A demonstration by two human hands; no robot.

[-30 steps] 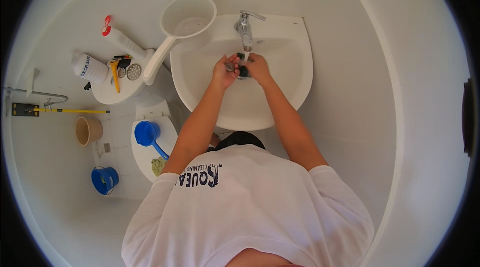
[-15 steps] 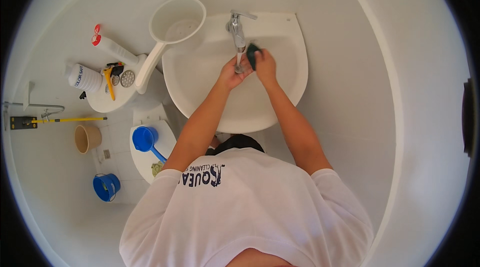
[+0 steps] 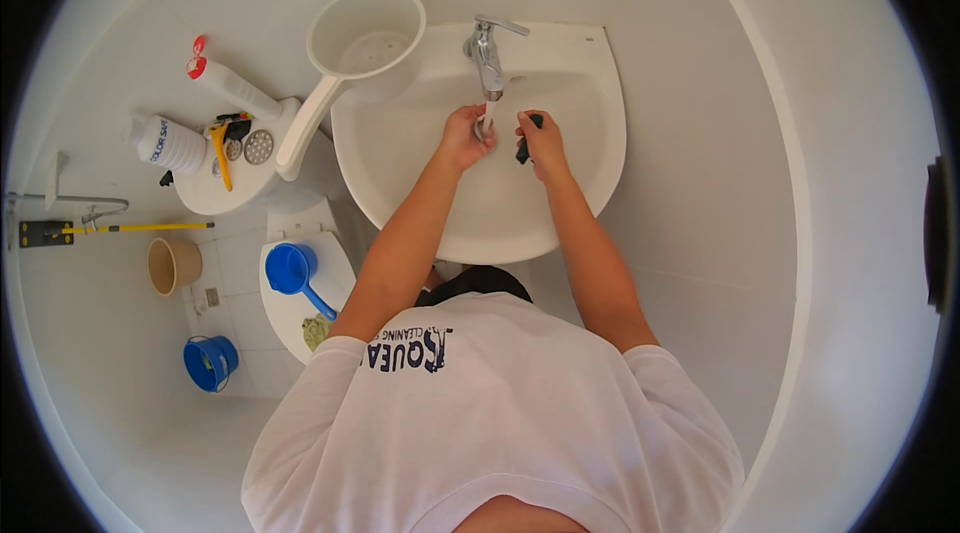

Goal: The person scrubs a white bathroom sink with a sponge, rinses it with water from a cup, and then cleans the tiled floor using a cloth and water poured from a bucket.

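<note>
My left hand (image 3: pixel 465 139) is under the faucet (image 3: pixel 487 61), fingers curled round a small round metal piece (image 3: pixel 481 128) that looks like a drain stopper. A stream of water (image 3: pixel 489 111) runs from the spout onto it. To its right, my right hand (image 3: pixel 546 146) grips a dark green scouring pad (image 3: pixel 530 138), partly hidden by the fingers. Both hands are over the bowl of the white sink (image 3: pixel 590 173), apart from each other.
A big white dipper (image 3: pixel 312 123) rests between the sink's left rim and the toilet tank (image 3: pixel 270 178). Two white bottles, one with a red cap (image 3: pixel 196 67), and a yellow-handled tool (image 3: pixel 220 158) stand or lie there. Lower left are a blue dipper (image 3: pixel 291 269), a blue bucket (image 3: pixel 209 364) and a tan bucket (image 3: pixel 174 267).
My right hand has moved the scouring pad away from my left hand, to the right and slightly nearer me. My left fingers have curled closer round the metal piece. The view has shifted slightly.
</note>
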